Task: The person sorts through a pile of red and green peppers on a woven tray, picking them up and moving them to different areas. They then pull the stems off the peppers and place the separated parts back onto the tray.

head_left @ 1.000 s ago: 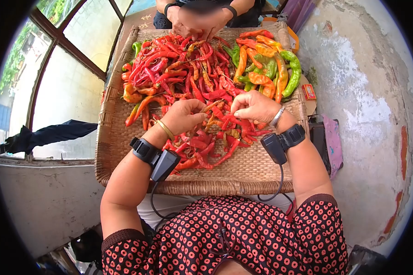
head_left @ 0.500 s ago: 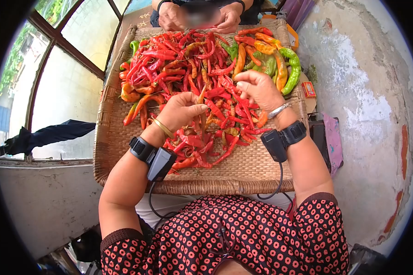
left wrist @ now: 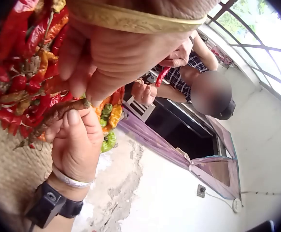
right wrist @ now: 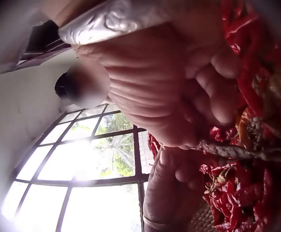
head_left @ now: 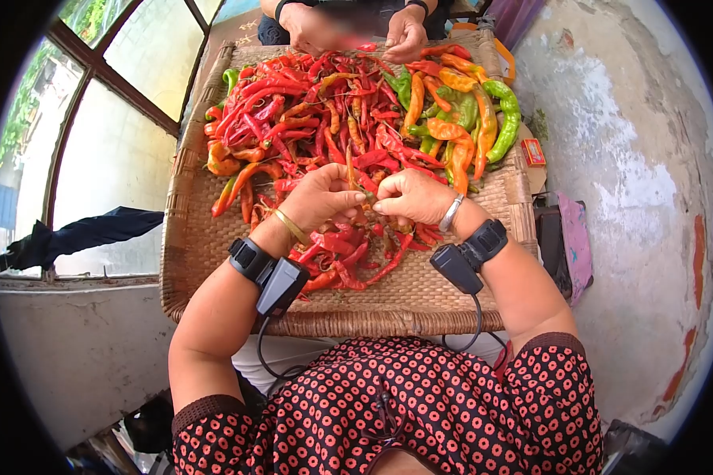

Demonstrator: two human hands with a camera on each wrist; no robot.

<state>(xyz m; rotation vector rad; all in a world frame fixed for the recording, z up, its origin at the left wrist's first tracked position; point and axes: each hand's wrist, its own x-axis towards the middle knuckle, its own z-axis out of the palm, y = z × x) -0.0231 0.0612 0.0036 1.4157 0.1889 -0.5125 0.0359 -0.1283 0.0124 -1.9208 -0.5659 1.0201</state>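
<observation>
Over the middle of the pepper pile, my left hand (head_left: 321, 196) holds a thin, brownish, shrivelled chili pepper (head_left: 350, 162), its long end pointing up and away in the head view. My right hand (head_left: 416, 196) is close beside it, fingertips almost meeting the left ones. In the left wrist view the right thumb and fingers pinch the same brown pepper (left wrist: 49, 117) near one end. Red chili peppers (head_left: 345, 245) lie below both hands, and a larger heap of red ones (head_left: 277, 99) lies beyond. Part of the held pepper is hidden behind the fingers.
A woven tray (head_left: 364, 323) bears all the peppers; green and yellow-orange ones (head_left: 499, 127) lie at its far right. Another person's hands (head_left: 406, 36) are at the far edge. A small red box (head_left: 533, 153) lies right of the tray, a dark folded umbrella (head_left: 103, 237) left.
My right hand swung out right towards the yellow-orange peppers and came back beside the left. The left hand kept the brown pepper and turned it upright. The other person's hands moved apart.
</observation>
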